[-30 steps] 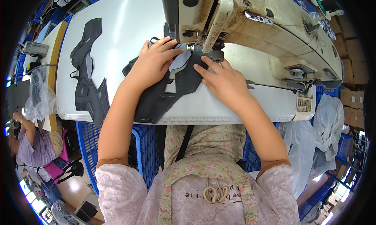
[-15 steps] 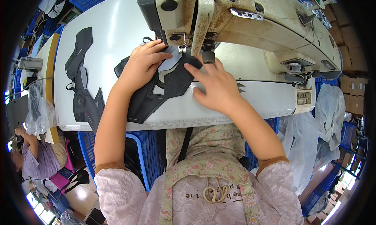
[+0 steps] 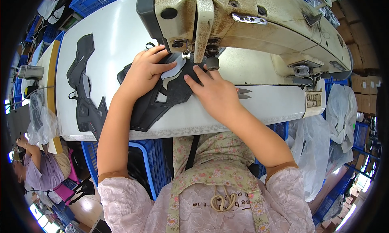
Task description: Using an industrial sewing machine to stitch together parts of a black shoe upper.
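Both my hands pressed a black cut piece flat under the sewing machine.

My left hand (image 3: 146, 70) lay spread, fingers flat on the black piece (image 3: 162, 101) with its pale patch; my right hand (image 3: 212, 91) lay flat beside it, fingertips near the needle of the sewing machine (image 3: 251, 26). More black pieces (image 3: 83, 91) sat left on the white surface (image 3: 259, 107).

We note a white worktable (image 3: 113, 34) with a worn front edge, filling the middle of the view. Blue plastic crates (image 3: 152, 164) stand under it and more blue crates (image 3: 87, 0) behind its far left corner. Clear plastic bags hang at the table's left end (image 3: 40, 119) and right end (image 3: 340, 111). Brown cardboard boxes (image 3: 364, 87) are stacked at far right. Another person (image 3: 38, 172) sits at lower left, over a pale floor (image 3: 87, 208) in bright light.
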Tool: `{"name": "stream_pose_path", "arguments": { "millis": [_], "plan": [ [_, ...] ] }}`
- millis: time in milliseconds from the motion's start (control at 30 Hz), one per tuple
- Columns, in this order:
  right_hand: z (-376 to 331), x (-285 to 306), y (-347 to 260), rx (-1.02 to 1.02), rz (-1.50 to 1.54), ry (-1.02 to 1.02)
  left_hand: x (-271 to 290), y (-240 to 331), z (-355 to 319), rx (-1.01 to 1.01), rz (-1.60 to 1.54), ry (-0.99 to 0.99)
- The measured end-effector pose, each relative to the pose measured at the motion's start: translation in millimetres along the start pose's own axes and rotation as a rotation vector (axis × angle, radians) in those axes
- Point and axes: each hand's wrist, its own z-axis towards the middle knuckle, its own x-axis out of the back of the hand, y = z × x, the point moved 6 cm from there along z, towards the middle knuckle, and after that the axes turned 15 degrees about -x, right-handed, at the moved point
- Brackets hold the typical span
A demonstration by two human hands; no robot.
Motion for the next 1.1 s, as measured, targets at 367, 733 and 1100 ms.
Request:
{"name": "stream_pose_path", "arguments": {
  "millis": [367, 733, 1100],
  "plan": [
    [1, 3, 1, -0.007, 0.015, -0.027, 5, 14, 10, -0.069, -0.04, 0.072],
    [3, 7, 4, -0.032, 0.075, 0.028, 6, 17, 12, -0.037, 0.006, 0.079],
    [5, 10, 7, -0.005, 0.107, 0.007, 9, 18, 10, -0.02, -0.005, 0.076]
  ]
}}
